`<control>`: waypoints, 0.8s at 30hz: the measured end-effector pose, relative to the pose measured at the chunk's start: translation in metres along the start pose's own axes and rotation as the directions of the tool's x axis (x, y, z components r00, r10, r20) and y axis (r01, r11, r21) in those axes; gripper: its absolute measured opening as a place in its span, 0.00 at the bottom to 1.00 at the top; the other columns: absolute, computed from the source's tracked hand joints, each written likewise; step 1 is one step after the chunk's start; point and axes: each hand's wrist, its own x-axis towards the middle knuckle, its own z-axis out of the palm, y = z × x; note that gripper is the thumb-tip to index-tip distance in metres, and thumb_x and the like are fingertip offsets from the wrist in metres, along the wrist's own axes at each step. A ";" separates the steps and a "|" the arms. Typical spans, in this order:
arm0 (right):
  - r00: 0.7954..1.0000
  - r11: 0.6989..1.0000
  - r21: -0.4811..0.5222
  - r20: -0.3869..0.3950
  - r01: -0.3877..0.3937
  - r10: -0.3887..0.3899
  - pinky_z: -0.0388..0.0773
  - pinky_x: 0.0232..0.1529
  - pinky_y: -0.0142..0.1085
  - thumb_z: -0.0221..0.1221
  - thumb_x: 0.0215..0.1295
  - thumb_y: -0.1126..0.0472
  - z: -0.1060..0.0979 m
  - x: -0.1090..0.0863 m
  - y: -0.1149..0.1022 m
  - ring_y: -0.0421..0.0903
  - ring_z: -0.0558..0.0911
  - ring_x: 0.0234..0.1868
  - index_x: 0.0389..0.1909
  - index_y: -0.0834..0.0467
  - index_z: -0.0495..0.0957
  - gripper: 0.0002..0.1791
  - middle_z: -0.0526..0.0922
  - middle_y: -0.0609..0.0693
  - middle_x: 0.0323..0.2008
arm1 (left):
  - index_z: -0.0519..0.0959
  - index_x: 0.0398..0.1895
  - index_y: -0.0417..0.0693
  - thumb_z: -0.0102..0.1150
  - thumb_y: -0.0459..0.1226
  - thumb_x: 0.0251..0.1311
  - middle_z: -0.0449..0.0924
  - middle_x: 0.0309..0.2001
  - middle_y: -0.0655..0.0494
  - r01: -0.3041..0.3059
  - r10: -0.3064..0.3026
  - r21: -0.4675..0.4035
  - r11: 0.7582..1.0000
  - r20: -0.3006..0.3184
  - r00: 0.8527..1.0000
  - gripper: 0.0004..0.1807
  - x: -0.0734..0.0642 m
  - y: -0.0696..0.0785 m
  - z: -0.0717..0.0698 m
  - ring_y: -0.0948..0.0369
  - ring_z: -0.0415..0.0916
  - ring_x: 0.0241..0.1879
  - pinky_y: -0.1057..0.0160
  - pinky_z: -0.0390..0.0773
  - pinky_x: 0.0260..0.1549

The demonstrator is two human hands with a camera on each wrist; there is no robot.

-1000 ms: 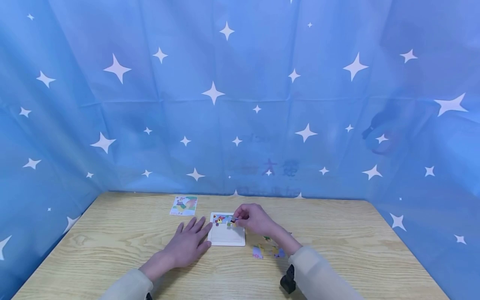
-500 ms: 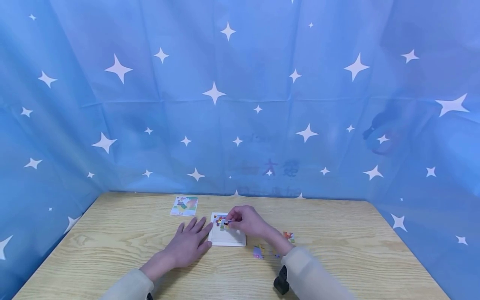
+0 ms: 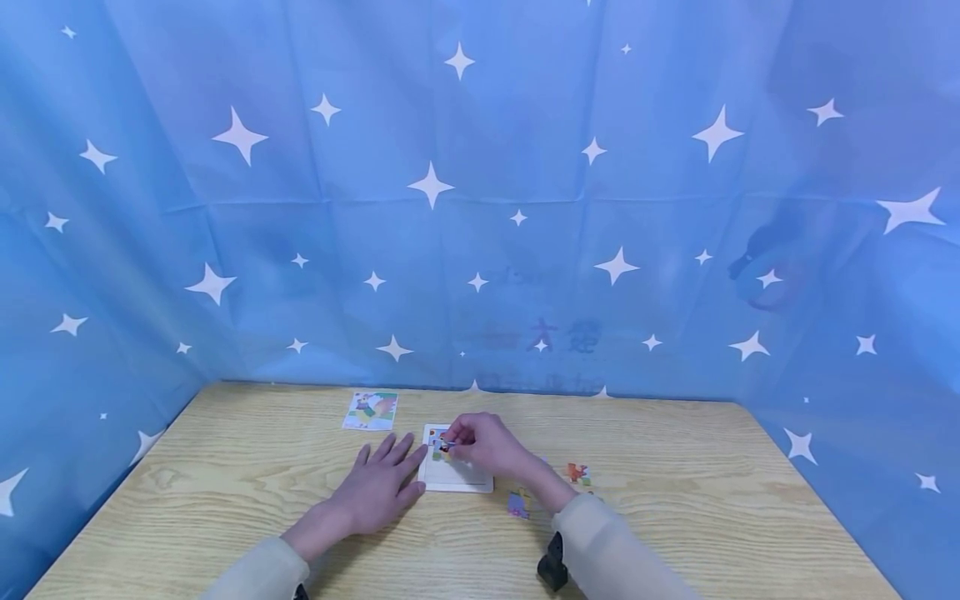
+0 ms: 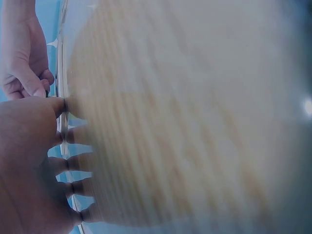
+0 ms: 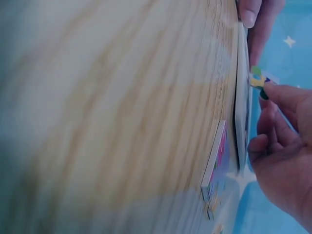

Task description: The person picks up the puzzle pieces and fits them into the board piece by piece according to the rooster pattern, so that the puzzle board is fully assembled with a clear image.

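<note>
Your right hand pinches a puzzle piece over the tray.
Your left hand, fingers spread, touches the tray's left edge, probably to steady it.

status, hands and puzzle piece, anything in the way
Right hand pinches puzzle piece over white puzzle tray. Left hand spread at tray's left edge. No obstruction seen.

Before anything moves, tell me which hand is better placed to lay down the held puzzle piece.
Right, most likely: the right hand has the puzzle piece in its grip over the white tray; the left hand lies at the tray's edge, fingers spread.
</note>
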 end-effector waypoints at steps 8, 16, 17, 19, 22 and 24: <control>1.000 1.000 -0.022 0.001 0.013 -0.013 0.77 0.37 0.31 0.66 0.65 0.72 0.005 0.003 -0.001 0.38 0.78 0.33 0.38 0.61 0.84 0.05 0.82 0.45 0.31 | 0.65 0.78 0.45 0.50 0.51 0.78 0.57 0.78 0.39 0.025 -0.025 -0.001 1.000 0.012 1.000 0.32 0.000 0.004 -0.004 0.36 0.48 0.77 0.26 0.48 0.67; 1.000 0.999 -0.046 -0.010 0.029 -0.030 0.77 0.37 0.31 0.65 0.65 0.74 0.009 0.005 -0.001 0.39 0.79 0.33 0.38 0.63 0.84 0.05 0.82 0.46 0.32 | 0.66 0.77 0.43 0.51 0.51 0.78 0.58 0.77 0.38 0.022 -0.022 -0.007 1.000 0.005 1.000 0.32 0.001 0.003 -0.003 0.36 0.49 0.77 0.26 0.48 0.67; 0.999 0.998 -0.049 -0.011 0.033 -0.034 0.77 0.37 0.31 0.65 0.65 0.74 0.010 0.005 -0.001 0.39 0.79 0.33 0.38 0.63 0.84 0.05 0.82 0.46 0.31 | 0.67 0.77 0.43 0.51 0.51 0.78 0.58 0.77 0.38 0.022 -0.022 -0.007 1.000 0.005 1.000 0.32 0.001 0.003 -0.003 0.36 0.49 0.77 0.26 0.48 0.67; 0.999 0.997 -0.058 -0.012 0.041 -0.042 0.77 0.36 0.32 0.64 0.65 0.74 0.011 0.005 -0.002 0.39 0.78 0.33 0.38 0.63 0.84 0.04 0.81 0.46 0.31 | 0.67 0.77 0.43 0.51 0.50 0.78 0.58 0.77 0.38 0.021 -0.021 -0.009 1.000 0.004 1.000 0.32 0.000 0.003 -0.003 0.36 0.49 0.77 0.26 0.48 0.67; 0.998 0.995 -0.086 -0.020 0.053 -0.055 0.77 0.35 0.32 0.64 0.65 0.74 0.012 0.006 -0.002 0.38 0.78 0.32 0.38 0.63 0.84 0.05 0.81 0.46 0.30 | 0.67 0.77 0.42 0.51 0.50 0.78 0.58 0.77 0.37 0.022 -0.022 -0.014 1.000 0.006 1.000 0.32 0.000 0.004 -0.004 0.36 0.48 0.77 0.26 0.48 0.67; 0.998 0.993 -0.103 -0.028 0.061 -0.064 0.77 0.35 0.31 0.64 0.64 0.75 0.013 0.006 -0.002 0.38 0.78 0.31 0.38 0.63 0.84 0.05 0.82 0.46 0.30 | 0.67 0.76 0.42 0.51 0.50 0.78 0.58 0.77 0.37 0.022 -0.022 -0.016 1.000 0.004 1.000 0.32 0.000 0.005 -0.004 0.36 0.49 0.77 0.26 0.48 0.67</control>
